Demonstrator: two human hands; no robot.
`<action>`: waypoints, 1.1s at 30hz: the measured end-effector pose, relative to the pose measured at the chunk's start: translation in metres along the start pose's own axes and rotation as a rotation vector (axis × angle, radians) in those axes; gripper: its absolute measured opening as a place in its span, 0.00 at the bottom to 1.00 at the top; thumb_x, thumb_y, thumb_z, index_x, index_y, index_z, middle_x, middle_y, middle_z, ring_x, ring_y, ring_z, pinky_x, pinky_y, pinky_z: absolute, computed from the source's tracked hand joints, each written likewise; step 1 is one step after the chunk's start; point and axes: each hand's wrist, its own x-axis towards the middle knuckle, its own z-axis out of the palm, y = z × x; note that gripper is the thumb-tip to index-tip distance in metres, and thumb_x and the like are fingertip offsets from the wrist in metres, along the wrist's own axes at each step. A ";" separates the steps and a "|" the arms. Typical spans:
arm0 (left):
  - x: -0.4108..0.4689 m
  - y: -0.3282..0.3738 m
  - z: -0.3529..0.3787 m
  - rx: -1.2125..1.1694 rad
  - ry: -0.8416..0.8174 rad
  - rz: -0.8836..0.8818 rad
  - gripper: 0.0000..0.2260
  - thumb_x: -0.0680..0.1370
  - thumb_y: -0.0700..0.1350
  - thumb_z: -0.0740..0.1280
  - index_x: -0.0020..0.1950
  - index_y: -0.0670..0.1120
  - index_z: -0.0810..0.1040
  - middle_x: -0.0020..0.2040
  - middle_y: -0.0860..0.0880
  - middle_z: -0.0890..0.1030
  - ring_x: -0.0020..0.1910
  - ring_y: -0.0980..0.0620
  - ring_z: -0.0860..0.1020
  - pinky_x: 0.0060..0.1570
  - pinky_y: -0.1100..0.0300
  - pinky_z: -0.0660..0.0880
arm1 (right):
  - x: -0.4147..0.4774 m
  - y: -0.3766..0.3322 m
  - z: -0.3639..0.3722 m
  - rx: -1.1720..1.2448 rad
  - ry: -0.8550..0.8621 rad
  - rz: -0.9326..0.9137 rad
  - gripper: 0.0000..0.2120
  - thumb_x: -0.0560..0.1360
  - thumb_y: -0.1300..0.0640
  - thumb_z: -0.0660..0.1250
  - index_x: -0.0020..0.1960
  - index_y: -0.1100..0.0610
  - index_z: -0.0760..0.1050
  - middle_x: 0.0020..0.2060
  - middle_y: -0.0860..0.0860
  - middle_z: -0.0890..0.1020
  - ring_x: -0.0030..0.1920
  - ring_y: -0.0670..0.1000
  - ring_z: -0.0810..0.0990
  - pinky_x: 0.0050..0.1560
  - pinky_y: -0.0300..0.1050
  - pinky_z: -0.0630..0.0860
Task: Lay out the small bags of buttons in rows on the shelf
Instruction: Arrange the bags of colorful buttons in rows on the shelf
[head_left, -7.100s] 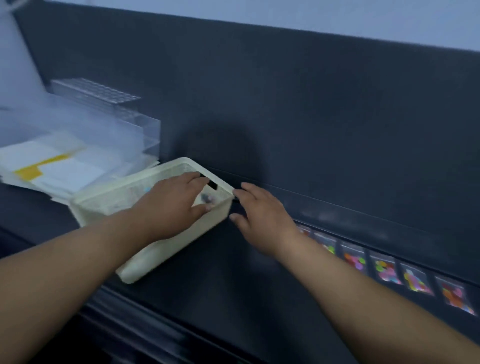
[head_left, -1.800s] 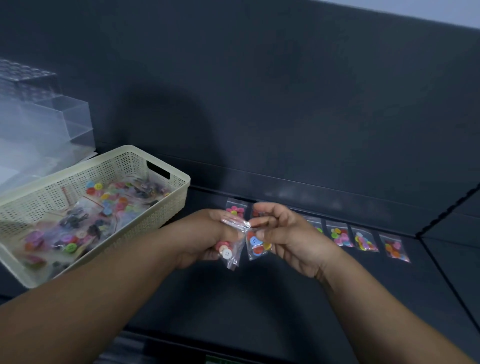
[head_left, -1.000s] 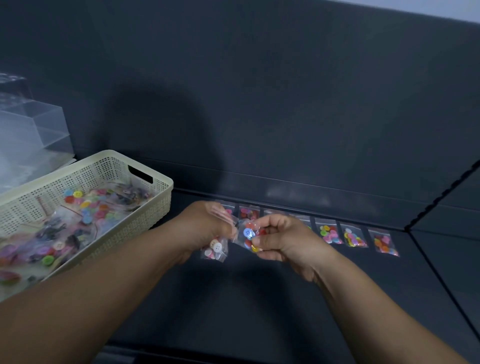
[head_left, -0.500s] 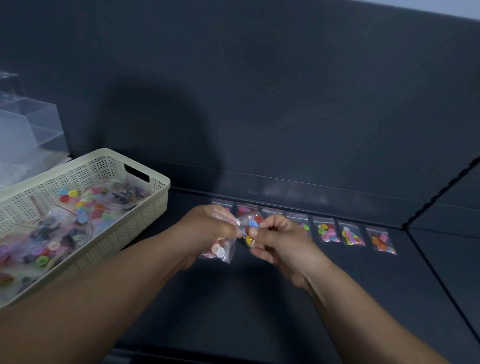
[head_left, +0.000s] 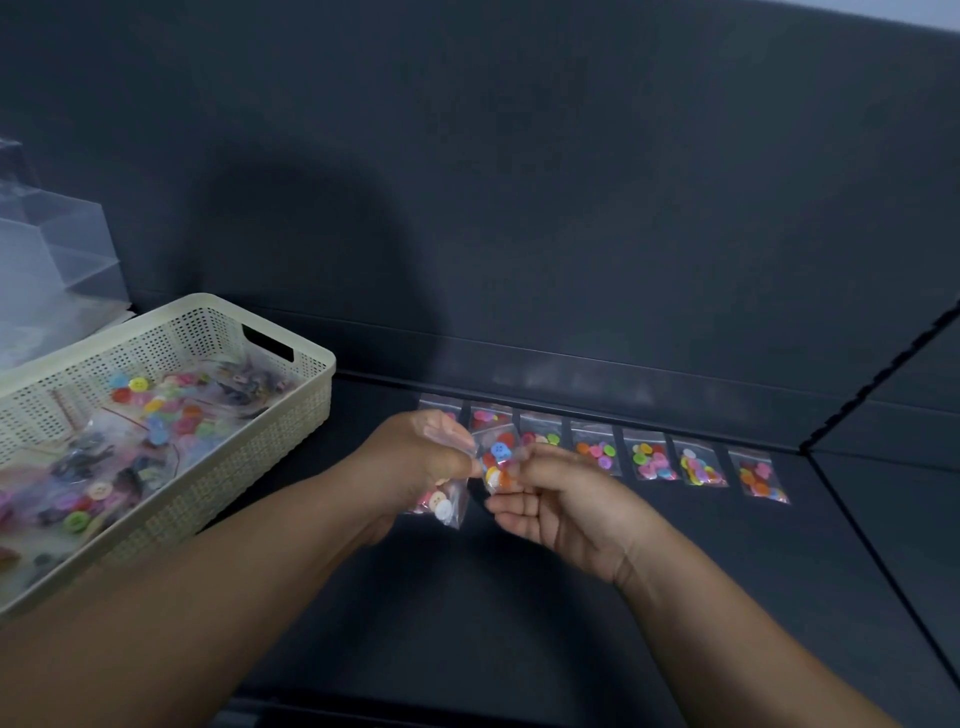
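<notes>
Hands meet over the dark shelf, close together and just in front of the laid-out bags. The left hand has its fingers curled and grips the lower bag, a small clear one with white, pink and yellow buttons that hangs below its knuckles. The right hand pinches the upper bag between thumb and fingertips; this bag holds blue, red and orange buttons and stands upright between the two hands. The left fingertips lie at the upper bag's top edge, but I cannot tell whether they also hold it. Both bags are in the air, above the shelf and not touching it.

Behind the hands a row of seven bags lies flat along the back of the shelf, side by side with narrow gaps. It runs from behind the left hand out to the right, and the two leftmost bags are partly hidden by the hands.

At the left a cream perforated basket sits on the shelf, well apart from the row. Inside it lie loose bags of mixed buttons, heaped without order. Beyond the basket, at the far left edge, stand clear plastic boxes, blurred. A dark wall rises behind the shelf.
</notes>
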 end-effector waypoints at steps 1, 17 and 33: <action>0.000 0.000 0.000 0.000 -0.001 0.000 0.08 0.69 0.34 0.73 0.42 0.44 0.79 0.31 0.49 0.78 0.27 0.57 0.75 0.26 0.67 0.70 | 0.000 0.000 0.000 0.018 0.006 0.005 0.06 0.76 0.64 0.64 0.42 0.56 0.75 0.34 0.54 0.82 0.34 0.50 0.82 0.37 0.42 0.79; 0.000 0.003 0.003 0.101 -0.035 0.013 0.08 0.68 0.33 0.74 0.41 0.44 0.79 0.29 0.50 0.78 0.23 0.59 0.74 0.24 0.69 0.69 | 0.004 0.000 -0.003 0.002 0.184 -0.124 0.06 0.75 0.63 0.66 0.42 0.54 0.75 0.31 0.48 0.81 0.30 0.44 0.76 0.36 0.39 0.71; 0.000 -0.005 -0.024 -0.071 0.058 0.001 0.05 0.72 0.36 0.71 0.39 0.42 0.77 0.27 0.48 0.78 0.23 0.56 0.75 0.24 0.69 0.70 | 0.004 0.025 -0.014 -1.454 0.437 -0.540 0.09 0.74 0.54 0.66 0.53 0.54 0.73 0.49 0.48 0.75 0.52 0.53 0.75 0.46 0.42 0.70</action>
